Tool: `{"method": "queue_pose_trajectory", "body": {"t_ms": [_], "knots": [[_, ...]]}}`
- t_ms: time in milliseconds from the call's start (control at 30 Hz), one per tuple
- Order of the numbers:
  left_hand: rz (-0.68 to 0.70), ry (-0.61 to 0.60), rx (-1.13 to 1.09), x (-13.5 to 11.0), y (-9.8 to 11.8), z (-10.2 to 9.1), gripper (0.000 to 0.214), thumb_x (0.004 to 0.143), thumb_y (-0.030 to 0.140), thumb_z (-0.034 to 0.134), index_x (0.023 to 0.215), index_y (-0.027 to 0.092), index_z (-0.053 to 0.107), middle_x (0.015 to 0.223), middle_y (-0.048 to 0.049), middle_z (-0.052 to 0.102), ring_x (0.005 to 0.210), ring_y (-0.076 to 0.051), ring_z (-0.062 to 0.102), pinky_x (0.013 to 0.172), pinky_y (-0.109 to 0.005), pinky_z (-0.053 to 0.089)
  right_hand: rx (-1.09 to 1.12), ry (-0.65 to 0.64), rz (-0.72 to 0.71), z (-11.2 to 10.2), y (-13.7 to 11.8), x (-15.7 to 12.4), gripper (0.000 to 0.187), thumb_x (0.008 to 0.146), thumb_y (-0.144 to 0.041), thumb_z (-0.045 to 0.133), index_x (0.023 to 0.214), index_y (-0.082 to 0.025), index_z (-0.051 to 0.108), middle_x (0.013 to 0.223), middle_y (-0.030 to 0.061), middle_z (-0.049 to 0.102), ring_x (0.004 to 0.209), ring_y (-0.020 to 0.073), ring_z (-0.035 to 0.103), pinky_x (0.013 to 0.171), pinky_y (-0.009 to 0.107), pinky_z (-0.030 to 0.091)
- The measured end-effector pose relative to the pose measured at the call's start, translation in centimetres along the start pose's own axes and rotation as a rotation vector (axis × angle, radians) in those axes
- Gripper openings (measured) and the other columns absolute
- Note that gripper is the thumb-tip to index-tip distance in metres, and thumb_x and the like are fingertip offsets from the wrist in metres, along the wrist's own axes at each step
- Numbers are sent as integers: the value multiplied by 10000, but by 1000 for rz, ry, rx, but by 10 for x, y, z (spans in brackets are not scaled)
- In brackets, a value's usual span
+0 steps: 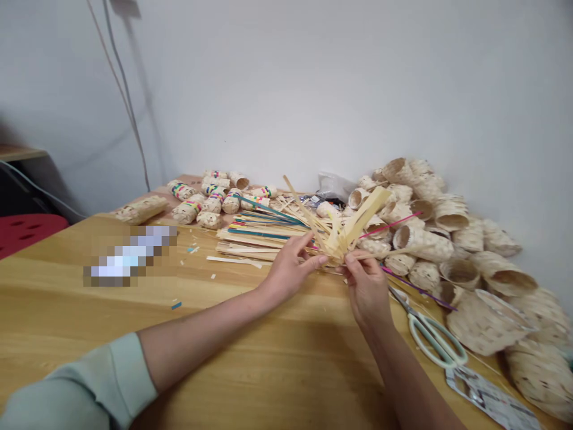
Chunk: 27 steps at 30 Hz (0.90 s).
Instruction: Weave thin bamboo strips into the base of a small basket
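No legible txt, labels, brands, nos. or signs anywhere in head-cam view.

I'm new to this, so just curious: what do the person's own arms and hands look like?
The left hand and right hand are ungloved, with no ring or watch visible. A plain, pale green sleeve with a wide hem ends above the left forearm, which is bare. The right forearm is bare too, its sleeve, if any, out of view.

Soft light reaches me; cable shadows (145, 89) streak the wall (286, 89), a pixelated patch (129, 257) sits left, and my fingertips (321, 261) seem slightly blurred.
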<state>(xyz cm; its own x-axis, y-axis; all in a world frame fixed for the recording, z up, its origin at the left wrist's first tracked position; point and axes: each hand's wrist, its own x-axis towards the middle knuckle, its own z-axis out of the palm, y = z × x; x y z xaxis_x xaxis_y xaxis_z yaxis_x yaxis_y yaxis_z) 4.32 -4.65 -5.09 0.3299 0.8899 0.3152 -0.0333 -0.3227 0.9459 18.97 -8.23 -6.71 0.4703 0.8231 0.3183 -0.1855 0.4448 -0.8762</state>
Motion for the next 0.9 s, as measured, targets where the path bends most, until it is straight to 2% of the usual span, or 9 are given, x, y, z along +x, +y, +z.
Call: {"method": "queue_pose_trajectory", "body": {"t_ms": [133, 300, 433, 567, 667, 900], "knots": [[59, 5, -11, 2, -7, 2, 408, 717, 267, 694, 1121, 219, 662, 1080, -80, 598, 917, -173, 573, 796, -303, 501, 5, 16, -4, -1, 2, 0, 212, 622, -338, 782, 687, -193, 642, 747, -24, 568, 633, 82, 512, 567, 205, 465], [-27, 68, -227, 1, -14, 5, 314, 733, 337, 676, 1010, 197, 718, 1125, -81, 652, 1046, -232, 576, 862, -351, 500, -42, -76, 16, -1, -1, 1, 191, 621, -324, 782, 650, -188, 651, 731, -15, 560, 660, 95, 521, 590, 222, 489], [-75, 95, -341, 0, -13, 7, 367, 680, 365, 722, 995, 178, 717, 1102, -76, 656, 945, -217, 614, 796, -351, 530, -76, -127, 23, 0, -5, 2, 192, 610, -332, 784, 628, -186, 659, 722, -7, 552, 686, 116, 534, 603, 252, 510], [-130, 65, -434, -1, -5, 10, 379, 637, 364, 753, 948, 159, 684, 914, -51, 682, 776, -163, 626, 752, -325, 529, -85, -151, 26, -1, -4, 1, 193, 627, -341, 773, 638, -188, 656, 720, -4, 563, 684, 123, 542, 607, 262, 508], [-171, 39, -496, -1, 0, 12, 367, 639, 383, 745, 912, 158, 645, 820, -30, 673, 727, -144, 618, 740, -306, 517, -120, -177, 6, -2, -2, 1, 181, 655, -339, 757, 663, -190, 654, 710, -2, 573, 682, 126, 544, 629, 270, 498], [-123, 65, -381, 3, -1, 16, 290, 627, 337, 737, 828, 165, 618, 772, -7, 631, 665, -117, 573, 659, -242, 470, -179, -237, 5, -5, -3, 2, 172, 666, -339, 751, 663, -188, 668, 705, 5, 595, 685, 136, 562, 657, 286, 494]]}}
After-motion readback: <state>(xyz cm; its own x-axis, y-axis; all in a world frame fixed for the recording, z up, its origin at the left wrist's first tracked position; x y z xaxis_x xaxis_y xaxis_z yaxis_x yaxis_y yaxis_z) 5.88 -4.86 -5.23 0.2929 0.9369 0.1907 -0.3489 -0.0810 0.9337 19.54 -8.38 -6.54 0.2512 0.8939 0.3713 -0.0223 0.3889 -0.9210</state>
